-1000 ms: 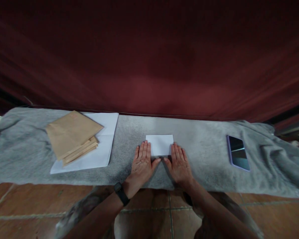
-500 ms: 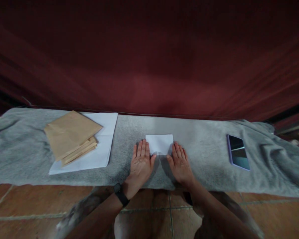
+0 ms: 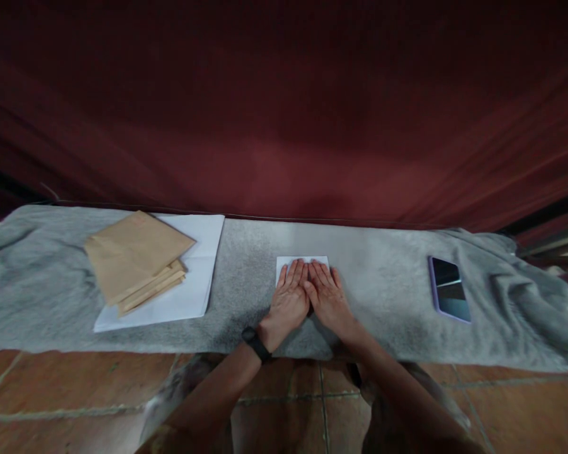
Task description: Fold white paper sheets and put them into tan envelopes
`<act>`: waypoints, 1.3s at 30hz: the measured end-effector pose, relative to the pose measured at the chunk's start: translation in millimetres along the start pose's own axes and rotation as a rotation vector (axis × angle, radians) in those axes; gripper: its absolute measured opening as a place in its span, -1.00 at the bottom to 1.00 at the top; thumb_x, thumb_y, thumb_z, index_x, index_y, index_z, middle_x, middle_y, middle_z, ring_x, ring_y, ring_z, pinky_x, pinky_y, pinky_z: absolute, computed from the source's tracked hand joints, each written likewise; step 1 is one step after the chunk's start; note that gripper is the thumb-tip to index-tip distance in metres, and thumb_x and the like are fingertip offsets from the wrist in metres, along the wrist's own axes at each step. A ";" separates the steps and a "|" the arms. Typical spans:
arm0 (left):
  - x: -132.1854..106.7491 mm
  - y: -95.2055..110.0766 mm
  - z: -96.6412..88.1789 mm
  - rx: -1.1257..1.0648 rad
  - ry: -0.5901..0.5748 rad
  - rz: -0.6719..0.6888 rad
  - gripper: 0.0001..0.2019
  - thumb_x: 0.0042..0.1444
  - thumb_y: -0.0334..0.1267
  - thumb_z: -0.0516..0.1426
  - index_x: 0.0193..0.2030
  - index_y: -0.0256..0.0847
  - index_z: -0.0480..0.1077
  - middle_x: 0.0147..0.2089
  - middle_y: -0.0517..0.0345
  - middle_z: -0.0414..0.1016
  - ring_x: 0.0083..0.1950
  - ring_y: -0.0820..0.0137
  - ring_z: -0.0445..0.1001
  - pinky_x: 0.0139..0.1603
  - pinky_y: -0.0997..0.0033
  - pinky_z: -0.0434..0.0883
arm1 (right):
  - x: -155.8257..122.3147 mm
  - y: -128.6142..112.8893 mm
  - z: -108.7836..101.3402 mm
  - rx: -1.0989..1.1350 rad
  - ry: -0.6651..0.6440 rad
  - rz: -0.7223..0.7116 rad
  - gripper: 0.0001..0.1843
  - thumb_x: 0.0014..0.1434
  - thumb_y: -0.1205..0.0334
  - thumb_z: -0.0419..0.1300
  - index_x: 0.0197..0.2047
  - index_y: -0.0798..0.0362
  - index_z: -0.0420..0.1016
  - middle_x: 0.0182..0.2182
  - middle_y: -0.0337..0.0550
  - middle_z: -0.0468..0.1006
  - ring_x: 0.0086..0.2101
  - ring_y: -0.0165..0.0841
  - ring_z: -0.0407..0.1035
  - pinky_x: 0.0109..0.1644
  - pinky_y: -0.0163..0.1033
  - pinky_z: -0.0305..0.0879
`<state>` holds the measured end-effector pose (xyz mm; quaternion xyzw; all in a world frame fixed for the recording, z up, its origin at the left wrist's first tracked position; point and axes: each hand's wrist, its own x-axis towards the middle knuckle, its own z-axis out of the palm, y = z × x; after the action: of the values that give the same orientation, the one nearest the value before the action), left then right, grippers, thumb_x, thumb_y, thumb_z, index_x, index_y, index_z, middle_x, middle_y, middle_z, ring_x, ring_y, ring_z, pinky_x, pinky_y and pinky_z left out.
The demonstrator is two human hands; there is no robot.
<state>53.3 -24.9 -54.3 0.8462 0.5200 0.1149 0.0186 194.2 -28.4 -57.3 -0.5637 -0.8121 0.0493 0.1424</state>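
A small white piece of paper (image 3: 283, 261) lies flat on the grey cloth in front of me, mostly covered by my hands. My left hand (image 3: 289, 299) rests palm down on it, fingers stretched out. Beside it my right hand (image 3: 328, 296) also lies flat on the paper, fingers extended. The two hands touch along their inner edges, near the thumbs. Only the paper's far edge and corners show past the fingertips.
Grey cloth (image 3: 383, 284) covers the long, narrow surface. At left, brown paper envelopes (image 3: 137, 252) lie on white sheets (image 3: 203, 271). A phone (image 3: 449, 289) in a purple case lies at right. Dark red fabric (image 3: 284, 170) rises behind; tiled floor (image 3: 76, 378) is below.
Both hands have slid inward from the paper's left and right edges to its middle, where they now meet. The paper has stayed in place.
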 end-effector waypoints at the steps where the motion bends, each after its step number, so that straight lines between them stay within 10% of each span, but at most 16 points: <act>1: 1.9 -0.7 1.9 0.001 0.000 -0.013 -0.38 0.31 -0.42 -0.16 0.52 -0.39 -0.04 0.52 -0.22 0.07 0.57 0.17 -0.08 0.53 -0.14 -0.01 | 1.6 1.0 0.7 -0.010 -0.005 0.001 -0.39 0.52 0.08 -0.29 0.48 0.17 0.10 0.43 0.06 0.16 0.43 -0.15 -0.04 0.48 0.16 -0.15; 39: -5.8 -28.5 -4.0 0.073 0.022 -0.234 -0.18 0.35 0.24 -0.10 0.50 -0.41 0.02 0.53 -0.27 0.02 0.57 0.07 -0.05 0.53 -0.09 -0.08 | -10.0 34.8 9.3 -0.151 0.127 0.063 -0.32 0.50 0.02 -0.15 0.48 0.33 0.03 0.43 0.20 0.15 0.39 -0.03 0.04 0.44 0.11 -0.05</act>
<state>24.9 -17.3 -55.7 0.7786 0.6191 0.1022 -0.0045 226.1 -24.4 -76.3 -0.6002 -0.7847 -0.0435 0.1489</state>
